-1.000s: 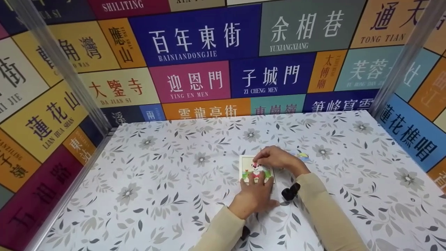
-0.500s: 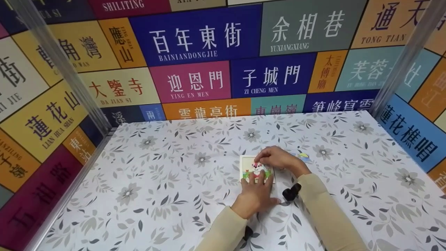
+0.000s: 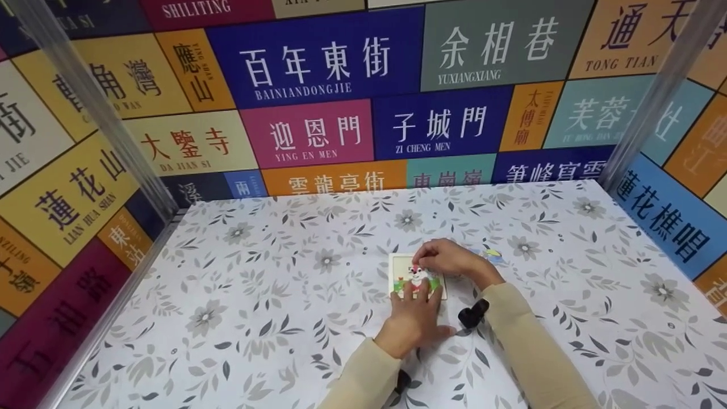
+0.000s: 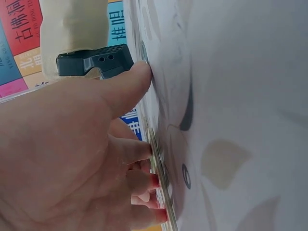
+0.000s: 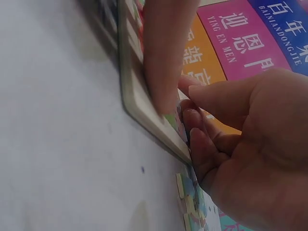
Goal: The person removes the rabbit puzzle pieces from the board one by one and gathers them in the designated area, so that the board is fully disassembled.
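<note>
A small square jigsaw puzzle (image 3: 401,267) with a pale frame and a cartoon animal lies flat on the table. Spread fingers of my left hand (image 3: 413,321) rest on its near edge, the thumb out to the side; the left wrist view has those fingertips on the board's edge (image 4: 163,185). My right hand (image 3: 454,260) is over the upper right of the puzzle, thumb and fingers pinched together at a red-and-white puzzle piece (image 3: 415,267) of the animal's head. In the right wrist view the right hand (image 5: 255,144) mostly hides that piece, and the frame's corner (image 5: 132,103) shows.
Loose puzzle pieces (image 3: 492,254) with blue and yellow lie just beyond the right wrist; the right wrist view has them as joined-looking pieces (image 5: 190,197) beside the board. The table (image 3: 255,295) wears a leaf-patterned cover. Walls with coloured signs (image 3: 318,62) stand behind and at the sides.
Both hands keep almost the same place on the puzzle. The whole head view has shifted slightly.
</note>
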`<state>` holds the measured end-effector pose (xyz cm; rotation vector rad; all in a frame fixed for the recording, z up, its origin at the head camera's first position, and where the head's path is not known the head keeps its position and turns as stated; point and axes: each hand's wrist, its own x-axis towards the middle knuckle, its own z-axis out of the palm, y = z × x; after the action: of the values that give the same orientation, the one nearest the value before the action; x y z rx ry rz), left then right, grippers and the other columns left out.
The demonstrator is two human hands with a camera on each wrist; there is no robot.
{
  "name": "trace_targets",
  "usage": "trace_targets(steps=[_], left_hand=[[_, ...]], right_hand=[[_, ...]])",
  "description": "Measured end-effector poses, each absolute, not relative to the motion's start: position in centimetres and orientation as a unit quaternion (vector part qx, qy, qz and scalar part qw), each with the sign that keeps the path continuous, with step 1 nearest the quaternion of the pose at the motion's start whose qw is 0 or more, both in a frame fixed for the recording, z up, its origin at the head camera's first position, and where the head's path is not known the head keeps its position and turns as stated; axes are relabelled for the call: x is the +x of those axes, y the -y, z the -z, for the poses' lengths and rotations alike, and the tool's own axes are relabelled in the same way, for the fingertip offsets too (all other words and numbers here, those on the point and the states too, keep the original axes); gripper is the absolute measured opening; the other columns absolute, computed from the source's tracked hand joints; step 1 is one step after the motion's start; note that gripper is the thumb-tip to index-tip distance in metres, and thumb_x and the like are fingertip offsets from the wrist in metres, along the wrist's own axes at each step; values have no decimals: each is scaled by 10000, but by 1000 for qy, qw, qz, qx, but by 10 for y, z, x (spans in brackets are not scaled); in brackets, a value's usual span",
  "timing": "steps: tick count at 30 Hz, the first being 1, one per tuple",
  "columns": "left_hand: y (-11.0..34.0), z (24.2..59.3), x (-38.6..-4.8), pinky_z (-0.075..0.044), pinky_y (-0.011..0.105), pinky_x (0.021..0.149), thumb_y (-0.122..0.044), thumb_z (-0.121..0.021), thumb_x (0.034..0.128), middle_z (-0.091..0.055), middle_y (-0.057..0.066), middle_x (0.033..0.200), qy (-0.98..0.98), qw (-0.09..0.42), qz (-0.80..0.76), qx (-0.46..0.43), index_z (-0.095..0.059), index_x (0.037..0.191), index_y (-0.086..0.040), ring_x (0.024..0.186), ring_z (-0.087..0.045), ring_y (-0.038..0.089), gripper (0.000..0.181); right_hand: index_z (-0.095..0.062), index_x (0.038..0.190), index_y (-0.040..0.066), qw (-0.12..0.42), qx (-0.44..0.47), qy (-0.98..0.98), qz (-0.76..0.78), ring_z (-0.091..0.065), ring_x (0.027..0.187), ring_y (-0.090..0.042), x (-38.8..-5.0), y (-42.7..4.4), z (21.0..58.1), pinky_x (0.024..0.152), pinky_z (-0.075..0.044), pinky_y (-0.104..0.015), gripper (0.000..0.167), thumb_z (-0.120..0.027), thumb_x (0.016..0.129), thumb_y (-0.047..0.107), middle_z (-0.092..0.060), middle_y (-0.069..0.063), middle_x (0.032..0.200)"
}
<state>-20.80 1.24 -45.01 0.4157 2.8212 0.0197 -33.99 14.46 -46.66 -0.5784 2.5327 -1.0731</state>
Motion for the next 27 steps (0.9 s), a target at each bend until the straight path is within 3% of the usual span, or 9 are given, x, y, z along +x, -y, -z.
trace_targets(steps=[10, 19, 27], left_hand=[[-14, 448, -207, -323, 532, 1189, -700, -545, 899, -242, -24, 1677, -980, 143, -1, 141, -285, 1589, -293, 1530, -276, 294, 842], [-14, 447, -205, -337, 535, 1174, -702, -538, 900, -265, -34, 1667, -980, 135, -2, 146, -310, 1580, -292, 1525, -283, 291, 826], [-13, 448, -206, -331, 536, 1186, -717, -535, 893, -260, -29, 1671, -980, 141, -3, 142, -303, 1582, -293, 1527, -284, 292, 841]], right_hand=[[-713, 1052, 30, 163, -203, -868, 424, -613, 904, -95, -341, -146, 469, 891, -461, -297, 161, -691, 944, 147, -731, -102, 1025], [-722, 1035, 41, 115, -146, -864, 467, -638, 832, -90, -343, -152, 467, 774, -496, -281, 164, -706, 941, 175, -758, -64, 972], [-681, 1175, 47, 80, -70, -861, 497, -645, 1125, -319, -342, -189, 440, 972, -496, -448, 308, -683, 964, 271, -727, -101, 1145]])
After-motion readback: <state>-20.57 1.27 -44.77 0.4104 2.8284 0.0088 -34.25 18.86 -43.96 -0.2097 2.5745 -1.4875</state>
